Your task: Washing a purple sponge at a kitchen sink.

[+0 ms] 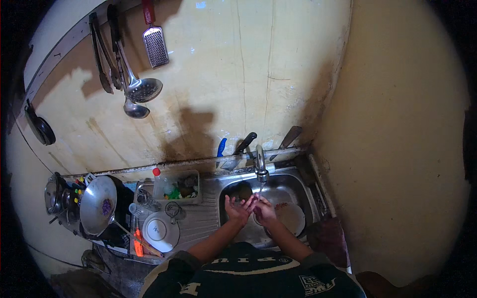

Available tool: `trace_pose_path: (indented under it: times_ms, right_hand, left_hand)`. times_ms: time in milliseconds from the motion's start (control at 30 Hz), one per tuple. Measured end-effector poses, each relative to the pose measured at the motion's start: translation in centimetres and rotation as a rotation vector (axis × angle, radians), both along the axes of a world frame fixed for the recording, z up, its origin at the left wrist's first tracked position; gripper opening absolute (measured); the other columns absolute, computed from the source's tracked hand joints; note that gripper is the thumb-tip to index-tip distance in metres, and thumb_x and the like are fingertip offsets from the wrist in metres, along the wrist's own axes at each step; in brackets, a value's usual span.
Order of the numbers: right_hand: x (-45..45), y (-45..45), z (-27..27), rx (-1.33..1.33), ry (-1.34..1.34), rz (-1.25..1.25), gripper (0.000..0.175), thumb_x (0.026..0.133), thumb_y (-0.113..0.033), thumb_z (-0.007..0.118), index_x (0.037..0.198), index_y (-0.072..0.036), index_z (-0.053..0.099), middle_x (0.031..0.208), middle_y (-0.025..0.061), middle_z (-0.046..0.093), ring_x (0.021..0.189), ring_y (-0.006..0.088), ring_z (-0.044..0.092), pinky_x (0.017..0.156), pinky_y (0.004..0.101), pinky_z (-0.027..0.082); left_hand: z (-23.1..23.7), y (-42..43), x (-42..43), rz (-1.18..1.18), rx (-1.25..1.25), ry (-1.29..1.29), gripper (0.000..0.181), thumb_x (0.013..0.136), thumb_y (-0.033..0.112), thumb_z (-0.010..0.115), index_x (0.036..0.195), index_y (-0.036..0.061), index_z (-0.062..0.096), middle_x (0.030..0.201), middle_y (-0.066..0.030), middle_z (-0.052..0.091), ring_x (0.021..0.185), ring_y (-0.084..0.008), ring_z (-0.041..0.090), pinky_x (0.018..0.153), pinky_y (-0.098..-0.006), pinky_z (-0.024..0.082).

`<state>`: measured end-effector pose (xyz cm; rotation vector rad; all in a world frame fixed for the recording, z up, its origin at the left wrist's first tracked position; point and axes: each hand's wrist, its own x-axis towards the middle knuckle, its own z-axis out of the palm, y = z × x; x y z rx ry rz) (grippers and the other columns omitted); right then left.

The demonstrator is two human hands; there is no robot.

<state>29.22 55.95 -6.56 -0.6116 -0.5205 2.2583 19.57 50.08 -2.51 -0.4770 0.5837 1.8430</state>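
My left hand (pixel 237 211) is over the stainless-steel sink (pixel 287 178), palm up with its fingers apart. Against its fingers rests my right hand (pixel 265 213), partly curled; whether anything lies between the two is hidden. A thin stream of water (pixel 261 187) falls onto them from the curved metal faucet (pixel 260 160). Below and right of my right hand, a pale round plate or lid (pixel 292 219) lies in the basin with reddish bits on it. A dark round item (pixel 244 190) sits in the basin beyond my left hand.
Left of the sink, the ribbed drainboard (pixel 199 223) holds an upturned white plate (pixel 162 231), glass mugs (pixel 173 211) and a plastic bin (pixel 197 186). A wok (pixel 97 208) with chopped purple pieces stands farther left. Knives (pixel 246 143) are tucked behind the faucet. Utensils (pixel 143 89) hang above.
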Motion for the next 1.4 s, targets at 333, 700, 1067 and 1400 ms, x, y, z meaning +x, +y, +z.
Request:
trace_pose_path:
  times_ms: [333, 700, 1067, 1400]
  right_hand:
    - [1.2, 1.4, 0.5, 0.139, -0.069, -0.011, 0.033, 0.091, -0.027, 0.044, 0.110, -0.001, 0.051, 0.108, 0.0148, 0.056, 0.097, 0.0239, 0.057, 0.082, 0.0351, 0.048]
    - [0.2, 1.6, 4.9, -0.192, 0.583, 0.011, 0.087, 0.068, -0.078, 0.033, 0.128, -0.015, 0.039, 0.128, 0.0233, 0.037, 0.122, 0.0382, 0.031, 0.101, 0.0547, 0.020]
    - [-1.3, 3.4, 4.0, 0.004, 0.702, 0.216, 0.094, 0.065, -0.083, 0.025, 0.127, -0.014, 0.042, 0.138, 0.0273, 0.019, 0.128, 0.0409, 0.018, 0.104, 0.0518, 0.014]
    - [-1.6, 2.7, 6.5, -0.249, 0.448, 0.120, 0.084, 0.064, -0.082, 0.030, 0.087, -0.007, 0.059, 0.133, 0.0294, 0.027, 0.125, 0.0430, 0.023, 0.101, 0.0548, 0.017]
  left_hand:
    - [-0.4, 0.5, 1.0, -0.144, -0.031, 0.474, 0.066, 0.080, 0.045, 0.054, 0.131, 0.0175, 0.023, 0.123, -0.0104, 0.035, 0.106, -0.0287, 0.046, 0.088, -0.0474, 0.041]
    - [-3.5, 3.4, 2.7, -0.656, 0.322, 0.639, 0.042, 0.092, 0.028, 0.039, 0.129, 0.0099, 0.032, 0.127, -0.0079, 0.039, 0.116, -0.0230, 0.039, 0.096, -0.0379, 0.034]
    - [-3.3, 4.3, 1.9, -0.637, 0.319, 0.784, 0.048, 0.089, 0.017, 0.047, 0.133, 0.0148, 0.026, 0.125, -0.0067, 0.038, 0.114, -0.0213, 0.040, 0.094, -0.0362, 0.036]
    - [-5.0, 6.1, 0.1, -0.549, 0.267, 0.372, 0.035, 0.092, 0.022, 0.037, 0.124, 0.0092, 0.038, 0.126, -0.0077, 0.039, 0.118, -0.0193, 0.037, 0.097, -0.0334, 0.032]
